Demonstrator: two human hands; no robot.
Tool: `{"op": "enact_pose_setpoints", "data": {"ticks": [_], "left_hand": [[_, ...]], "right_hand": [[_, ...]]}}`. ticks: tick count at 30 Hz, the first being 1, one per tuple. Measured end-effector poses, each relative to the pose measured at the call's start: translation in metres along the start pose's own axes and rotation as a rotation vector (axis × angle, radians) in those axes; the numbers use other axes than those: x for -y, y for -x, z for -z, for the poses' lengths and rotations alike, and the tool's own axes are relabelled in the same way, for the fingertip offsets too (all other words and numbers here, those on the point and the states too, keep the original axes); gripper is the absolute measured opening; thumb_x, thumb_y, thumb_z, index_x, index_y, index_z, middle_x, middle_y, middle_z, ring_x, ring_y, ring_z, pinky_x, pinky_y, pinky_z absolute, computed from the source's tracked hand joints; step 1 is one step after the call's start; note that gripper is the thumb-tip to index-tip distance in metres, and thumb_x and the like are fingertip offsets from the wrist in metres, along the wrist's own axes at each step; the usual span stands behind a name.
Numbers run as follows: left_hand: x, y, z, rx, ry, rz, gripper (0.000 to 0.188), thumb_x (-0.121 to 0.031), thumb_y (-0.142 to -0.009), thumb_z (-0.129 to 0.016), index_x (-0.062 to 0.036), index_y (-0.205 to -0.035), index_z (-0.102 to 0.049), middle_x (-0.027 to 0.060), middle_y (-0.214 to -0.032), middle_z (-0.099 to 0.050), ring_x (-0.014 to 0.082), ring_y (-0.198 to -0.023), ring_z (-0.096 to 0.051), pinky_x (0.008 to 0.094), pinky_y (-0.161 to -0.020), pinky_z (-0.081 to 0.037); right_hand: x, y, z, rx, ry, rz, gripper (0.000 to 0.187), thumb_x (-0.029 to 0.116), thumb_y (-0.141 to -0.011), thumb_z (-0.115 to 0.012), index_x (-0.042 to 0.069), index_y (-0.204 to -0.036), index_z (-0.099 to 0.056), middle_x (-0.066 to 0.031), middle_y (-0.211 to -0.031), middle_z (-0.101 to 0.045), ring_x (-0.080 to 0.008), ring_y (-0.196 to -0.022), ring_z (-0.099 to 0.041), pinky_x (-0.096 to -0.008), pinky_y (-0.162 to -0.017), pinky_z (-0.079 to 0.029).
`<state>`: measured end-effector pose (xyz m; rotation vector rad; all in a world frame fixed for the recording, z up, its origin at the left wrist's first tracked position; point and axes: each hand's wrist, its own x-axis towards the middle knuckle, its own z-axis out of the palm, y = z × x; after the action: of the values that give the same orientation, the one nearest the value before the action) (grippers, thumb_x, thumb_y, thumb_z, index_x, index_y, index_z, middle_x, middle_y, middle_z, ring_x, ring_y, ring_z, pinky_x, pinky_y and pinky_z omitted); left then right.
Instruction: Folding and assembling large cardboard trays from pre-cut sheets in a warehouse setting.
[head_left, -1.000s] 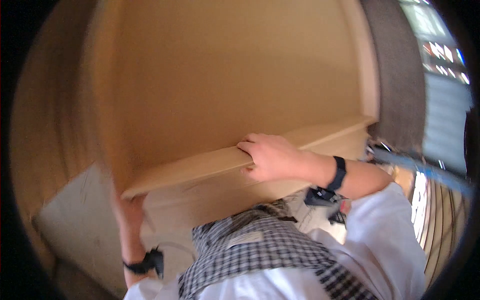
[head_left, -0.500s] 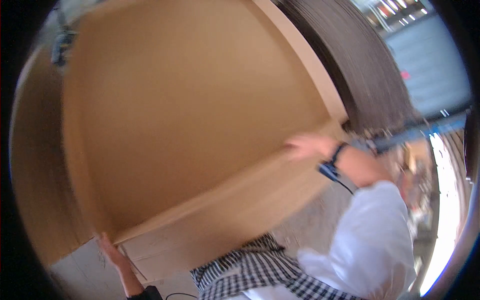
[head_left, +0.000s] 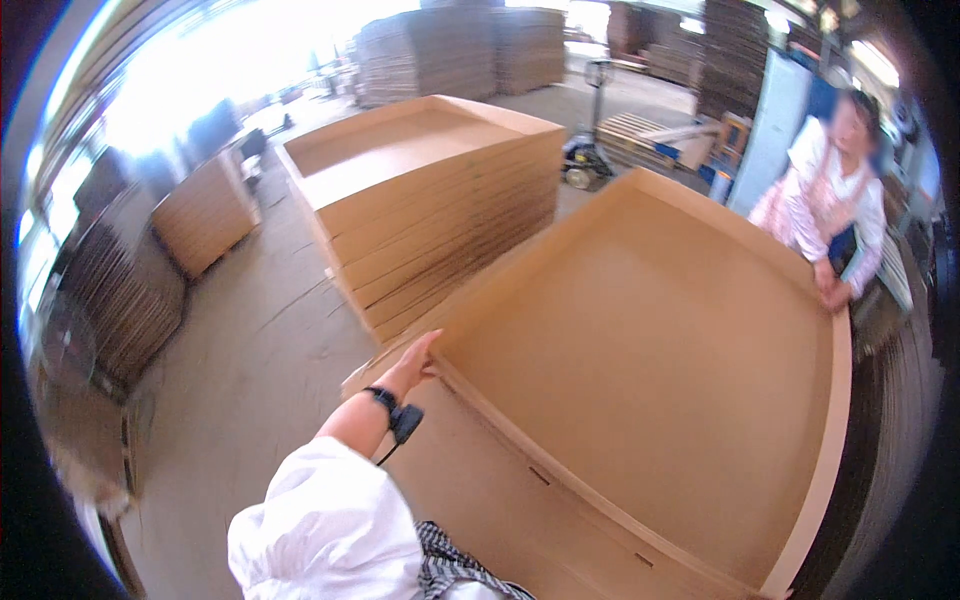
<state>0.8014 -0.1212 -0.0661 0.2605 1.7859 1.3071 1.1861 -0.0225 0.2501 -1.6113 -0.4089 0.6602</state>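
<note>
Cardboard tray (head_left: 660, 370) shifted rightward in view; left hand (head_left: 410, 364) at its corner.

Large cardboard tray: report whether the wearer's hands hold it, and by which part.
The left hand is at the left corner of the large cardboard tray; whether it grips or only steadies it cannot be told. The right hand is out of view.

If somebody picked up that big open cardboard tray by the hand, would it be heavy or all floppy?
The cardboard tray is probably light for its size, since its walls look thin and nothing lies inside. Its edges may stay fairly stiff because the walls stand up, but the wide, flat bottom could sag a bit. It seems unlikely to roll, being wide and square-cornered.
</note>
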Motion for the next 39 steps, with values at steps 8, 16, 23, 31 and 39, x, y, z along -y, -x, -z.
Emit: {"op": "enact_pose_setpoints", "data": {"ticks": [8, 16, 23, 31, 39], "left_hand": [[-0.081, 0.015, 0.047, 0.268, 0.017, -0.211, 0.058, -0.057, -0.073, -0.067, -0.0139, -0.110, -0.056, 0.0037, -0.096, -0.056, 0.0157, -0.081, -0.055, 0.0334, -0.065, -0.049], [-0.142, 0.037, -0.005, 0.301, 0.036, -0.134, 0.051, -0.051, -0.073, -0.067, -0.0135, -0.106, -0.056, 0.0094, -0.108, -0.050, 0.0279, -0.097, -0.054, 0.0460, -0.071, -0.048], [-0.198, 0.072, 0.008, 0.310, 0.103, -0.434, 0.049, -0.050, -0.075, -0.064, -0.0134, -0.107, -0.057, 0.0062, -0.097, -0.057, 0.0223, -0.083, -0.058, 0.0442, -0.065, -0.047], [-0.343, 0.155, 0.063, 0.097, 0.059, -0.904, 0.076, -0.064, -0.072, -0.064, -0.0073, -0.121, -0.051, 0.0136, -0.116, -0.053, 0.0282, -0.102, -0.055, 0.0498, -0.076, -0.049], [-0.425, 0.122, 0.115, 0.228, 0.114, -0.762, 0.083, -0.065, -0.072, -0.063, -0.0060, -0.129, -0.046, 0.0157, -0.121, -0.049, 0.0323, -0.110, -0.050, 0.0552, -0.087, -0.046]], "right_hand": [[-0.236, -0.120, 0.274, 0.864, -0.160, 0.311, 0.070, 0.064, -0.082, -0.041, 0.015, -0.131, -0.047, -0.0115, -0.125, -0.052, -0.0311, -0.113, -0.051, -0.0462, -0.088, -0.044], [-0.300, -0.255, 0.436, 0.118, -0.089, 0.068, 0.059, 0.052, -0.086, -0.050, 0.005, -0.122, -0.049, -0.0120, -0.121, -0.054, -0.0284, -0.107, -0.053, -0.0401, -0.082, -0.048], [-0.359, -0.366, 0.339, 0.221, 0.191, 0.390, 0.063, 0.041, -0.085, -0.059, 0.003, -0.131, -0.037, -0.0158, -0.123, -0.052, -0.0281, -0.107, -0.054, -0.0398, -0.085, -0.049], [-0.405, -0.417, 0.379, -0.009, 0.667, 0.805, 0.081, 0.026, -0.083, -0.070, 0.001, -0.143, -0.021, -0.0209, -0.125, -0.050, -0.0277, -0.108, -0.055, -0.0394, -0.088, -0.050], [-0.266, -0.351, 0.327, -0.053, 0.416, 0.969, 0.093, 0.018, -0.084, -0.070, 0.002, -0.148, -0.005, -0.0257, -0.133, -0.041, -0.0291, -0.106, -0.057, -0.0396, -0.086, -0.052]]}}
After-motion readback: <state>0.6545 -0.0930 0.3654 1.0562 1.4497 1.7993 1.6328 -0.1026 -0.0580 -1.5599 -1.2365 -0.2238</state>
